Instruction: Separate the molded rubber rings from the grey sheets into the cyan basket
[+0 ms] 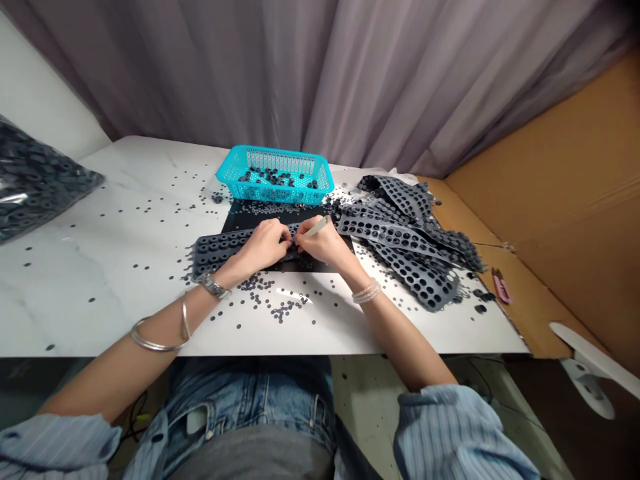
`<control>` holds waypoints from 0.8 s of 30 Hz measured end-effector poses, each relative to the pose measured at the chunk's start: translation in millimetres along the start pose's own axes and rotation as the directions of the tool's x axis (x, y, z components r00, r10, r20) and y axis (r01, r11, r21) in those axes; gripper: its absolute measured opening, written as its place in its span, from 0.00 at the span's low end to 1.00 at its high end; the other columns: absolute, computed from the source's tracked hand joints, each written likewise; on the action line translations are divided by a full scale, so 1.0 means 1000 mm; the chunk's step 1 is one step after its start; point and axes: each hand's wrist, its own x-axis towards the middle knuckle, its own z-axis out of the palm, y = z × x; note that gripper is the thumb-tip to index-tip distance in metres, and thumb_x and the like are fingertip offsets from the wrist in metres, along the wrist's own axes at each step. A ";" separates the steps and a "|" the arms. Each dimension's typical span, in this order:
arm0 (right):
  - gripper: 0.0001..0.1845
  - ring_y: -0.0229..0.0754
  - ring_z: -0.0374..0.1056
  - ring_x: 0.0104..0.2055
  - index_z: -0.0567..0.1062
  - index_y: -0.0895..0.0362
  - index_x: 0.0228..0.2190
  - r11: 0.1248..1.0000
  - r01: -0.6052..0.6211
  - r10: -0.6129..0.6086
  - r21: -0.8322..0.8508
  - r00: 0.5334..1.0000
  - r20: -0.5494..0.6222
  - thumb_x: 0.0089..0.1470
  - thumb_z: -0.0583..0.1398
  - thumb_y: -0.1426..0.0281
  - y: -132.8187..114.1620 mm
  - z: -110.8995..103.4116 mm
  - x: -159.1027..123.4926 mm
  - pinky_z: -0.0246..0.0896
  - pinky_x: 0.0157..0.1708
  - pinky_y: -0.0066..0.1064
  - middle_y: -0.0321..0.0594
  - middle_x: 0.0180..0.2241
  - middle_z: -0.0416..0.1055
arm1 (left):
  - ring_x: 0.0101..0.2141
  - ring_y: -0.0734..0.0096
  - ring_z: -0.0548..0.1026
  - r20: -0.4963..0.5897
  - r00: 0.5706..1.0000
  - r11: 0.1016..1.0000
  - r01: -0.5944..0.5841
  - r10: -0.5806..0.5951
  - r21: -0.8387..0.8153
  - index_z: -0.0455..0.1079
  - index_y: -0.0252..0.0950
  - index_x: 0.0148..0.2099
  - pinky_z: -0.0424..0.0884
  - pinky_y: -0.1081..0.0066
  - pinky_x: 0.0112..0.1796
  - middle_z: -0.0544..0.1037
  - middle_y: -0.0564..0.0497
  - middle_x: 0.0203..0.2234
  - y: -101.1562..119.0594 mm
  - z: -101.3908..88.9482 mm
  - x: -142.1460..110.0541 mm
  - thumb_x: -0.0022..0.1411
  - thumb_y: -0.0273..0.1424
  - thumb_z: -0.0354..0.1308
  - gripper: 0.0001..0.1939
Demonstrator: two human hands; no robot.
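Note:
A dark grey moulded rubber sheet [215, 251] with rows of round ring-shaped pieces lies across a black mat [320, 267] on the table. My left hand [269, 243] is closed on this sheet near its right part, fingers bent and thumb close to my right hand. In my right hand [323, 241] is a pen-like tool [318, 227] with a pale handle, gripped like a pencil. Its tip points down at the sheet between both hands and is hidden by the fingers. Small dark discs [284, 310] are scattered in front of the mat.
Behind the mat stands a turquoise basket [275, 193] holding some dark rubber pieces. Punched-out rubber sheets [400, 233] are heaped at the right. Pink-handled cutters [501, 287] lie on cardboard at the far right. A clear bag [40, 180] of dark rings is at the left.

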 end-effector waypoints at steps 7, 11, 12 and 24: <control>0.07 0.38 0.69 0.22 0.74 0.58 0.20 0.951 -0.099 0.090 0.294 0.995 0.044 0.47 0.59 0.74 0.021 0.000 0.000 0.64 0.23 0.27 0.40 0.19 0.74 | 0.26 0.80 0.63 0.078 0.919 0.399 0.243 -0.387 -0.884 0.75 0.33 0.31 0.57 0.77 0.24 0.72 0.51 0.29 -0.002 -0.039 0.010 0.49 0.24 0.68 0.06; 0.09 0.39 0.72 0.25 0.72 0.57 0.22 0.922 -0.149 0.155 0.357 0.988 0.011 0.51 0.59 0.69 0.035 -0.005 0.000 0.67 0.26 0.28 0.42 0.23 0.76 | 0.25 0.83 0.64 0.296 0.885 0.201 0.384 -0.360 -0.901 0.73 0.30 0.29 0.58 0.80 0.22 0.72 0.47 0.30 -0.007 -0.031 0.014 0.53 0.20 0.64 0.03; 0.09 0.39 0.72 0.26 0.71 0.57 0.22 0.928 -0.145 0.158 0.343 0.987 -0.011 0.51 0.59 0.69 0.039 -0.007 0.000 0.67 0.26 0.27 0.42 0.23 0.75 | 0.25 0.83 0.65 0.321 0.880 0.177 0.399 -0.351 -0.900 0.73 0.29 0.29 0.59 0.80 0.22 0.73 0.46 0.31 -0.007 -0.029 0.014 0.54 0.19 0.63 0.03; 0.11 0.38 0.68 0.26 0.73 0.57 0.25 0.990 -0.060 0.080 0.129 0.984 -0.159 0.52 0.57 0.65 0.052 -0.007 0.003 0.56 0.25 0.27 0.38 0.24 0.75 | 0.23 0.84 0.63 0.470 0.819 -0.022 0.491 -0.329 -0.871 0.72 0.29 0.34 0.60 0.82 0.20 0.73 0.43 0.32 -0.003 -0.018 0.011 0.61 0.21 0.57 0.04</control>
